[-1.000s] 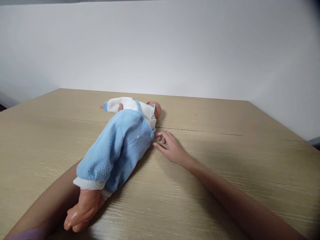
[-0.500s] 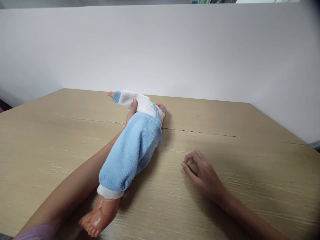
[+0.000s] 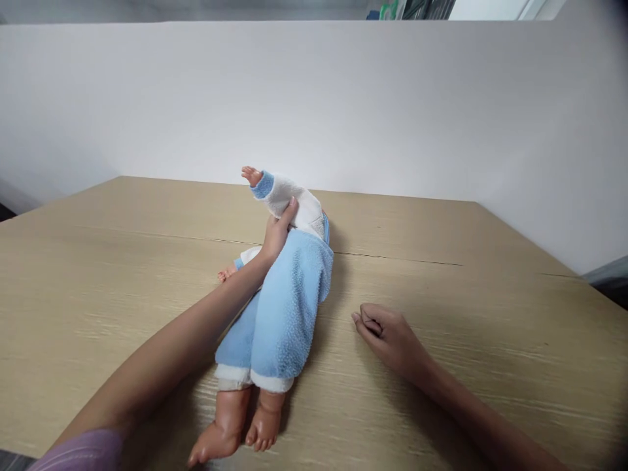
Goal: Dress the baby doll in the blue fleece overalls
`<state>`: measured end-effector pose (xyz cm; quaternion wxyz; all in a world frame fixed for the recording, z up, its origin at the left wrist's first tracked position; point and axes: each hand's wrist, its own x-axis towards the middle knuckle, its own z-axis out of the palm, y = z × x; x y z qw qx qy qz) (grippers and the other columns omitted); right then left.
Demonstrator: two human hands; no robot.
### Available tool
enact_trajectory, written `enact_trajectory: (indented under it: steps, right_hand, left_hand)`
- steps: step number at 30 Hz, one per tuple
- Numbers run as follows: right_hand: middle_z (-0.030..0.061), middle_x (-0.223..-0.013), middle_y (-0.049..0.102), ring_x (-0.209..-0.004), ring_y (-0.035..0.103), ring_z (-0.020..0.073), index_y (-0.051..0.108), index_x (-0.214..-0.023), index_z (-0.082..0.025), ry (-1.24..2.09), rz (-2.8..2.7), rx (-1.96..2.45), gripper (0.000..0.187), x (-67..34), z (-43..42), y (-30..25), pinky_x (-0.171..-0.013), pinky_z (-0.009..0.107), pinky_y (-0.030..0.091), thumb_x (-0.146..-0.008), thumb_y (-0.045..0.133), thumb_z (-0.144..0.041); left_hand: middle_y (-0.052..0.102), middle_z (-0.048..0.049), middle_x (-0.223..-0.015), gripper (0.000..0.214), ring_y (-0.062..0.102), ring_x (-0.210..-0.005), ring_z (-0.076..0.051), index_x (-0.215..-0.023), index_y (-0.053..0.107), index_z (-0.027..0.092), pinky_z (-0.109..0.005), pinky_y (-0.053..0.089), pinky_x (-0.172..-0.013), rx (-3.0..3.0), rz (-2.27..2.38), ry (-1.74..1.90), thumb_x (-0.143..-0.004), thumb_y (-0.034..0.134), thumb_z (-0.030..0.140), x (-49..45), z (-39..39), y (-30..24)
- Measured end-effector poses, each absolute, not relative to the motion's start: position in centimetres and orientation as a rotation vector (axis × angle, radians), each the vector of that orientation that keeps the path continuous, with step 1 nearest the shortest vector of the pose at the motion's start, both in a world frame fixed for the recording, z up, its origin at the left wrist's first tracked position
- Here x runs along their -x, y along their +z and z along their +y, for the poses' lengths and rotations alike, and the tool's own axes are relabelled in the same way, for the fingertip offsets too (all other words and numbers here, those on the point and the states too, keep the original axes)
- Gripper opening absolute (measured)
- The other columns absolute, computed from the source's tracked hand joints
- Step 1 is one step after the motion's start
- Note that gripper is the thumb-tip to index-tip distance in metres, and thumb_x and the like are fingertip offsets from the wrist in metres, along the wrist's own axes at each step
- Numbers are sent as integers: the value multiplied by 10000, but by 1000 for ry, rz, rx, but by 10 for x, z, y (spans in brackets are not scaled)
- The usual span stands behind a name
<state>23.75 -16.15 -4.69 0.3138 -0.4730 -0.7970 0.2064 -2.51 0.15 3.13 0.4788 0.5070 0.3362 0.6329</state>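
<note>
the baby doll (image 3: 287,307) lies about the middle of the wooden table (image 3: 490,340), rolled partly onto its side, bare feet (image 3: 235,432) toward the near edge and upper body toward the far side. it wears light blue fleece trousers and a white top with blue cuffs. the left hand (image 3: 277,232) reaches in from the near left and is closed around the doll's shoulder. one finger (image 3: 290,208) presses on the white sleeve and the rest are hidden behind the cloth. just beyond the hand, the doll's raised arm (image 3: 267,185) sticks up toward the far left. the doll's other arm (image 3: 234,268) lies low on the table, left of the wrist. the doll's head is hidden behind its body. the right hand (image 3: 387,335) rests on the table to the right of the doll, near it but apart, fingers curled into a loose fist that holds nothing. a purple sleeve (image 3: 83,453) shows at the near left corner. the table is pale wood grain with a seam (image 3: 417,260) running left to right. a plain white wall (image 3: 392,98) stands along its far edge, and the strip of room above it at the far right is too blurred to make out.
</note>
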Motion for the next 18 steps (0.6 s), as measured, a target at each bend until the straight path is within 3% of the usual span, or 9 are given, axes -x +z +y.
enact_trajectory:
  steps: [6,11,18]
  right_hand:
    - [-63,-651,337,-607,344,141,252,-716,-257,604,-2064,1237,430,-235,-161,-39,-604,314,277,-997,577,-239]
    - [-48,-708,480,-621,454,154,558,-860,-241,874,-1788,1282,246,-238,-153,-37,-584,298,355,-994,658,-421]
    - [-24,-736,608,-690,582,162,633,-864,-232,1124,-1432,1196,472,-250,-137,-44,-654,294,482,-774,895,-615]
  left_hand:
    - [772,-144,-1344,555,649,-1361,-382,-1217,738,119,-469,477,-1180,-1434,908,1525,-904,737,578,-1,-13,37]
    - [773,-146,-1348,414,679,-1300,-340,-1225,747,134,-469,477,-1185,-1777,944,1439,-981,651,454,-24,-18,35]
    - [756,-135,-1352,362,677,-1270,-329,-1315,665,195,-484,513,-1123,-2332,982,1114,-965,631,277,-52,-27,34]
